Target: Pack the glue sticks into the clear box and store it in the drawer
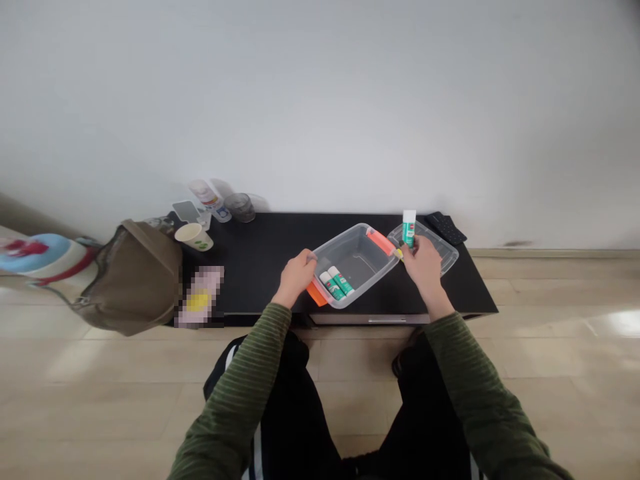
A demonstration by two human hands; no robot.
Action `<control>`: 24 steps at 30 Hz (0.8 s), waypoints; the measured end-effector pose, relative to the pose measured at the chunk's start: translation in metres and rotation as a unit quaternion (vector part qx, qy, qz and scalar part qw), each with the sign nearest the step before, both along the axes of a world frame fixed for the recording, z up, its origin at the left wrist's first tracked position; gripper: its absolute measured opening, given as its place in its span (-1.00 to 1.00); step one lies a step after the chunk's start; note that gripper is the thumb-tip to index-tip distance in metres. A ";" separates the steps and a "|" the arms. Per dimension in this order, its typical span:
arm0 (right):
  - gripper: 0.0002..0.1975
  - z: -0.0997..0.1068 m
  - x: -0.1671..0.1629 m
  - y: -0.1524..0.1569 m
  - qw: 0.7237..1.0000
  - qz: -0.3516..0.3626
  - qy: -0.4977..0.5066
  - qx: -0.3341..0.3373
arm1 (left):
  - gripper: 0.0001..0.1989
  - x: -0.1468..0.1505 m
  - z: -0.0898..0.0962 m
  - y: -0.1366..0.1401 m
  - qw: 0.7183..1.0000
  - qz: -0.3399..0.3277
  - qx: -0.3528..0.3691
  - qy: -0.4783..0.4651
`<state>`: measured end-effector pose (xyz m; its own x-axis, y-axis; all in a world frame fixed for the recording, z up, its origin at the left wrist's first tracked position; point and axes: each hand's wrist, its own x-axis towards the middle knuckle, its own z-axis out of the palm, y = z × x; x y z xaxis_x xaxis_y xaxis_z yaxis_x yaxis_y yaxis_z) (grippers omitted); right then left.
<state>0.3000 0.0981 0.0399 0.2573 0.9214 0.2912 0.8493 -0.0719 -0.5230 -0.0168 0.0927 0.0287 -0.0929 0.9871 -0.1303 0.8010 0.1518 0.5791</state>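
A clear plastic box (367,291) with orange clips stands tilted to my view on the black cabinet. My left hand (296,275) is closed on its left rim. Two green-and-white glue sticks (336,283) lie side by side inside, at the near left end. My right hand (423,263), just right of the box, pinches a third glue stick (409,228), held upright with its white cap on top. Something small and yellow shows by the right fingertips, too little of it to name. Behind that hand lies a clear lid (449,259).
A black cabinet (260,267) stands against the white wall. On its left are a brown bag (135,280), a paper cup (195,237), a spray can (213,200), a glass (241,208) and a blurred-out pink item (205,287). A dark keypad-like object (447,228) lies back right.
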 end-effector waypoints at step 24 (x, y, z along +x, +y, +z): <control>-0.63 0.026 -0.098 0.005 0.878 0.228 -0.244 -0.344 | -0.73 -0.001 -0.001 0.001 1.000 -0.004 0.013 -0.013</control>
